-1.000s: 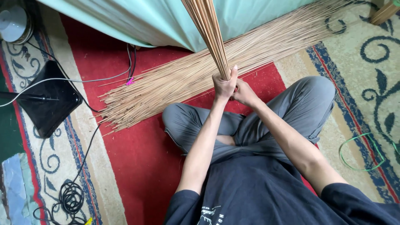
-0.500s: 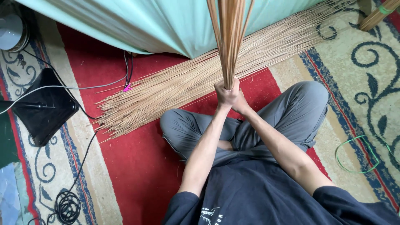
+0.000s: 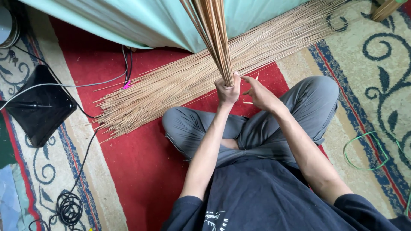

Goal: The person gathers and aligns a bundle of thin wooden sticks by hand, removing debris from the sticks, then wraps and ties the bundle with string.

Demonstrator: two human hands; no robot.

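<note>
I sit cross-legged on a red patterned carpet (image 3: pixel 137 167). My left hand (image 3: pixel 227 90) is closed around the lower end of an upright bundle of thin tan sticks (image 3: pixel 212 36) that rises out of the top of the view. Just to its right, my right hand (image 3: pixel 258 93) is off the bundle, fingers spread and pointing toward it. A large loose pile of the same sticks (image 3: pixel 180 83) lies on the carpet in front of my knees, running from lower left to upper right.
A pale green cloth (image 3: pixel 141 21) hangs along the far side. A black square base (image 3: pixel 40 107) with cables sits at left, and a coiled black cable (image 3: pixel 70 205) lies at lower left. A green wire loop (image 3: pixel 368 152) lies at right.
My right hand has let go of the stick bundle and moved a little to the right. The bundle has tilted slightly left while my left hand keeps hold of it.
</note>
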